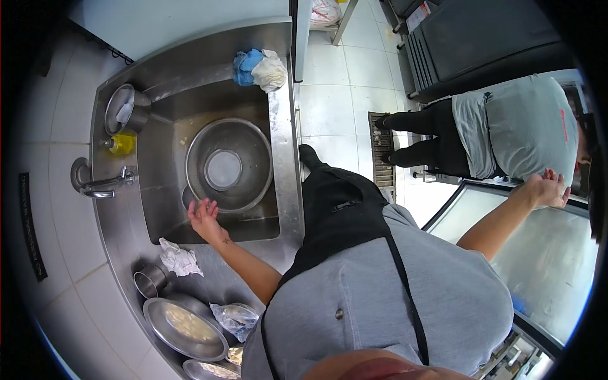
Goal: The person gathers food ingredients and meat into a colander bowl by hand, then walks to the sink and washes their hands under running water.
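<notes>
My left hand point(206, 221) hangs over the near edge of the sink basin point(161, 171), its fingers loosely apart with nothing in them. Beside its fingertips is a large metal bowl point(256, 180), standing in the basin with a round whitish patch at its bottom. Out to the other side, my right hand point(548, 189) is raised, empty, with its fingers loosely bent and apart. It appears close to the back of another person in a light shirt point(529, 130); whether they touch, I cannot tell. Below that hand is a glass-like panel with a dark frame point(538, 253).
Blue and white cloths point(259, 69) lie on the sink's corner. A metal pot point(126, 107), a yellow bottle point(121, 144) and a faucet point(104, 187) line the wall side. A crumpled white cloth point(180, 258), a metal cup point(150, 280), a food-filled bowl point(155, 310) and a plastic bag point(234, 318) sit on the counter.
</notes>
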`<state>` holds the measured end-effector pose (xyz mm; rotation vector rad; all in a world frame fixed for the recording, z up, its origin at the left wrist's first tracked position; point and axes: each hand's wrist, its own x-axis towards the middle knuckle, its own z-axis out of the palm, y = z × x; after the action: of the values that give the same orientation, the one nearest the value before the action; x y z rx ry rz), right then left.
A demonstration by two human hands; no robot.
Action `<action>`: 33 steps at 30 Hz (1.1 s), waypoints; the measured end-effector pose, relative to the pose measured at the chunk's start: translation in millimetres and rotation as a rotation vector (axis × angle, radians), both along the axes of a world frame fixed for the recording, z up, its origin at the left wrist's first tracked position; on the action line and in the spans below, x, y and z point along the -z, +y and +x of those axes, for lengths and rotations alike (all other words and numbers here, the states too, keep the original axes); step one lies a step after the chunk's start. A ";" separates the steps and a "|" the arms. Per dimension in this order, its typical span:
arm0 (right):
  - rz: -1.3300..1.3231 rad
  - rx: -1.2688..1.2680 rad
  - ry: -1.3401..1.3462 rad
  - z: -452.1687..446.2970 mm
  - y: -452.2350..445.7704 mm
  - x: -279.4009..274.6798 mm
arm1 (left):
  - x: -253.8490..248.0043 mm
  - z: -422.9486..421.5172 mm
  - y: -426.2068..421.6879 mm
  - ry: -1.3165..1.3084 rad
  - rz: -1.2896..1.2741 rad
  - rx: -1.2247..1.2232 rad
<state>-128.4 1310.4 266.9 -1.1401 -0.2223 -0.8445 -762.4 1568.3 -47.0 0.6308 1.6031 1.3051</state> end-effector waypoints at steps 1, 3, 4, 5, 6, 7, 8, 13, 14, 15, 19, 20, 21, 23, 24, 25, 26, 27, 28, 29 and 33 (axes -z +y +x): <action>0.001 0.006 -0.003 0.0 -1.1 0.5 | 0.8 -1.8 -0.5 0.007 -0.007 -0.005; 0.001 -0.017 0.002 6.3 1.8 2.5 | 3.7 -3.6 1.5 0.007 -0.003 -0.005; 0.003 -0.009 0.000 7.0 1.6 2.4 | 4.3 -4.6 2.8 0.011 0.003 -0.008; 0.002 -0.009 -0.002 7.1 0.3 2.2 | 3.9 -4.3 4.6 0.009 0.006 0.003; 0.000 -0.010 -0.004 7.4 -1.0 1.8 | 3.6 -3.3 6.7 0.014 0.001 0.008; 0.003 0.014 -0.004 6.3 -3.9 0.9 | 3.2 -2.8 8.0 0.020 -0.005 0.015; 0.005 0.024 -0.007 5.4 -7.8 -1.0 | 4.3 -2.8 9.8 0.017 -0.003 0.025; 0.084 -0.007 -0.099 27.7 -53.9 -6.7 | 18.6 5.4 26.4 -0.001 0.022 0.031; 0.158 -0.170 -0.064 64.4 -100.6 -5.1 | 14.1 11.2 27.5 -0.042 0.018 0.041; 0.130 -0.168 -0.047 70.4 -109.6 -4.2 | 9.2 13.9 32.5 -0.073 0.016 0.025; 0.102 -0.396 0.082 143.4 -173.9 -3.3 | 18.4 3.0 52.0 -0.082 0.001 -0.030; 0.008 0.098 -0.054 47.2 -70.8 -14.8 | 29.5 -5.9 59.7 -0.134 0.066 -0.096; -0.047 0.149 -0.035 5.8 -40.1 -19.4 | 17.6 -12.5 64.6 -0.155 0.054 -0.113; -0.085 0.202 -0.191 22.4 -34.0 -12.8 | 25.8 -35.9 83.5 -0.152 0.086 -0.195; -0.086 0.169 -0.198 25.9 -28.3 -11.6 | 27.3 -46.1 92.7 -0.174 0.086 -0.238; -0.186 0.211 -0.186 19.8 -25.2 -8.6 | 27.0 -55.8 103.1 -0.198 0.091 -0.276; -0.286 0.252 -0.178 9.0 -22.8 -6.3 | 26.1 -60.9 109.9 -0.178 0.095 -0.280; -0.378 0.289 -0.174 -2.3 -18.7 -2.8 | 25.1 -66.1 116.3 -0.160 0.105 -0.290; -0.478 0.319 -0.177 -11.4 -10.6 -2.1 | 27.8 -70.0 120.2 -0.204 0.114 -0.288; -0.584 0.330 -0.186 -12.6 9.2 -1.8 | 30.1 -74.3 122.2 -0.243 0.125 -0.299; -0.800 0.110 -0.422 -28.3 128.8 11.9 | 28.2 -43.3 109.3 -0.146 0.139 -0.234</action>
<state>-156.7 1439.2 255.0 -1.7103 -0.9137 -1.1322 -805.7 1677.6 -75.3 0.4289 1.5094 1.6076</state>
